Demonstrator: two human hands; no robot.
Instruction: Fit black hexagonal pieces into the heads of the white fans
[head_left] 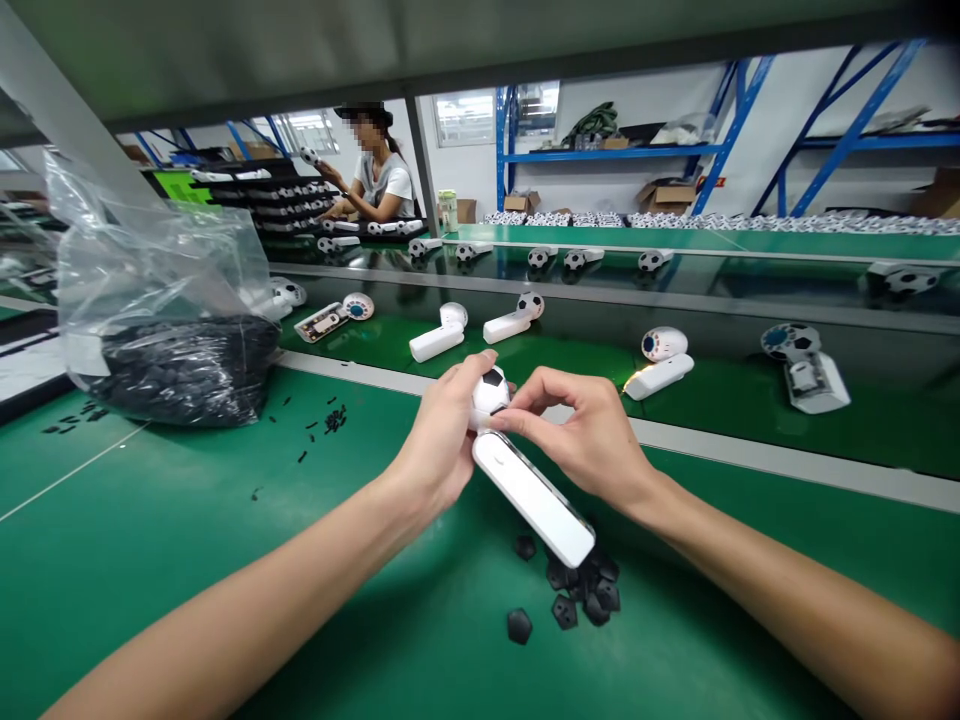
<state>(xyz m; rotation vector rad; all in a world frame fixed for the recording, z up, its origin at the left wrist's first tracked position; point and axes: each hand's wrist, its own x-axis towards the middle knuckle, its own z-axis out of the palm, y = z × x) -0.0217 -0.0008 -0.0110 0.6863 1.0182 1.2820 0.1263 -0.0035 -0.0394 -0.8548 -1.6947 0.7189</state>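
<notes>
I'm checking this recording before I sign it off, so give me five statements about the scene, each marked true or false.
1. The left hand holds the white ball with black patches. True.
2. The right hand is inside the clear bag. False: its thumb and finger are at the ball.
3. Black pieces lie on the green table near the handle's lower end. True.
4. The bag sits right of both hands. False: it is to their left.
5. The person in the background wears a hat. True.
</notes>
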